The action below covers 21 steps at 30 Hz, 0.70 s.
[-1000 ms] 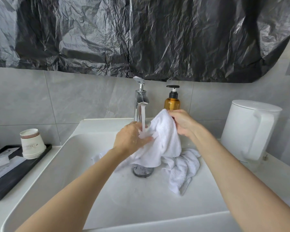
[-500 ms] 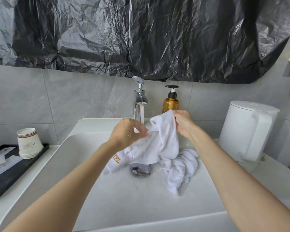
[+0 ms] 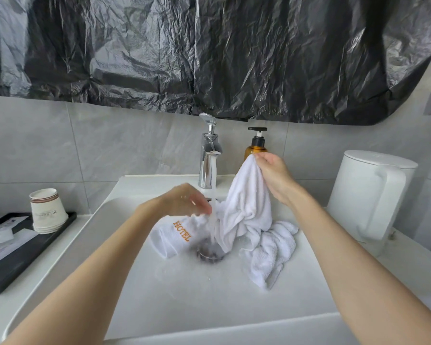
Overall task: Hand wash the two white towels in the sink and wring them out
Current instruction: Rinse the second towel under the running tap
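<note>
While water runs from the chrome tap (image 3: 208,158) into the white rectangular sink (image 3: 184,295), your right hand (image 3: 274,175) pinches in its grip the top of a white terry towel with orange HOTEL lettering (image 3: 246,202), which hangs down to the drain. Your left hand (image 3: 182,200) is blurred beside the stream, so its grip cannot be told. A second crumpled white towel (image 3: 271,250) lies in the basin, to the right of the drain.
</note>
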Each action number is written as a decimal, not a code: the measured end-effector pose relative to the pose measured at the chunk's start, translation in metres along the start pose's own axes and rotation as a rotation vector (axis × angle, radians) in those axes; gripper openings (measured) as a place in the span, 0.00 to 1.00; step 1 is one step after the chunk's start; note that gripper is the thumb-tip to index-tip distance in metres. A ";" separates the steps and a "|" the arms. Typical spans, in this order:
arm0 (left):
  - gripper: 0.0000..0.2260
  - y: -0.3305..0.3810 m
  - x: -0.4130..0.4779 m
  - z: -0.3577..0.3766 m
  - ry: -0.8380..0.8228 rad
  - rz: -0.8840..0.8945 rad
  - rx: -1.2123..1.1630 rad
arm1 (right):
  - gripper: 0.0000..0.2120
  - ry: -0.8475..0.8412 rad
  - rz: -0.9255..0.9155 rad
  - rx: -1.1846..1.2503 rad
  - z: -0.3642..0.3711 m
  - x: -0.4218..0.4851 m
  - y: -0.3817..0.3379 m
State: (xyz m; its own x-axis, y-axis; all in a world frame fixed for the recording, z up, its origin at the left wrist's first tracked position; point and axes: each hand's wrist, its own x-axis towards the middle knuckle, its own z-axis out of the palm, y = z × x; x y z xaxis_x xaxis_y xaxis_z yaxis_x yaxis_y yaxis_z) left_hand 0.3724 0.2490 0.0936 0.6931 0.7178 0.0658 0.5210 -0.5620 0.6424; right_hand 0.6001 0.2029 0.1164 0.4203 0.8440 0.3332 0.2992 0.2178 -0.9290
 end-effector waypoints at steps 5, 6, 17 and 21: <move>0.12 0.006 0.005 0.014 0.138 0.162 -0.216 | 0.07 -0.238 0.009 0.248 0.008 -0.011 -0.014; 0.14 0.007 0.003 0.017 0.053 0.197 -0.207 | 0.08 -0.253 0.018 0.298 0.008 -0.014 -0.018; 0.07 -0.003 -0.005 -0.021 0.331 0.127 -0.520 | 0.10 -0.133 -0.128 -0.179 0.009 -0.016 -0.017; 0.08 0.007 -0.006 -0.037 0.601 0.175 -0.537 | 0.17 -0.317 -0.246 -0.486 0.026 -0.023 -0.009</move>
State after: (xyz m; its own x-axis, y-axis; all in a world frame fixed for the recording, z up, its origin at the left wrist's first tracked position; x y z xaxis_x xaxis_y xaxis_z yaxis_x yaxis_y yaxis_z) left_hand 0.3537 0.2561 0.1257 0.2783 0.8213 0.4981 0.0150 -0.5222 0.8527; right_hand 0.5657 0.1936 0.1130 0.0378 0.9178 0.3952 0.7412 0.2395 -0.6271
